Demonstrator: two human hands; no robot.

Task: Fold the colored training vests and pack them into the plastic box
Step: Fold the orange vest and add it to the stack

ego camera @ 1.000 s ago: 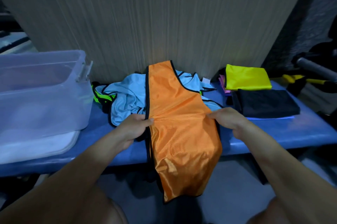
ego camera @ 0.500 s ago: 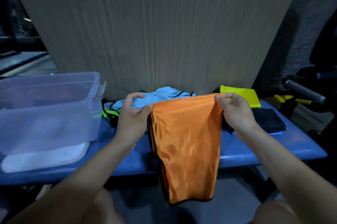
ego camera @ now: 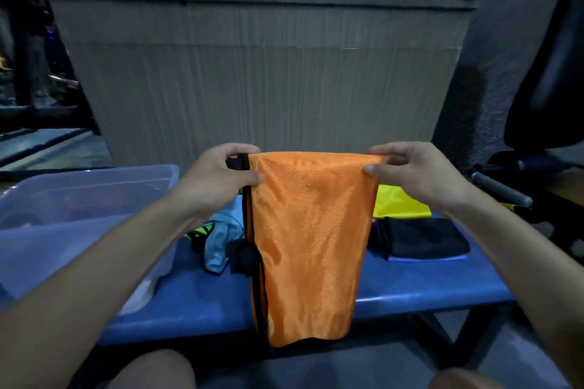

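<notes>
An orange vest point(ego camera: 311, 240) with black trim hangs folded in half in the air over the blue bench point(ego camera: 410, 290). My left hand point(ego camera: 218, 176) pinches its top left corner. The top right corner is pinched by my right hand point(ego camera: 410, 173). The clear plastic box point(ego camera: 79, 195) stands on the bench at the left. A light blue vest point(ego camera: 221, 237) and a green-and-black one point(ego camera: 199, 232) lie crumpled behind the orange one. A folded yellow vest point(ego camera: 398, 203) and a folded black one point(ego camera: 423, 238) rest on the bench at the right.
A tall ribbed grey panel point(ego camera: 262, 78) rises right behind the bench. The box lid point(ego camera: 139, 293) lies under the box at the left. A dark chair point(ego camera: 550, 78) and a grey bar point(ego camera: 499, 187) stand to the right. My knees show at the bottom edge.
Both hands have lifted the orange vest off the bench and raised it higher, so it hangs doubled over. The view has tilted upward.
</notes>
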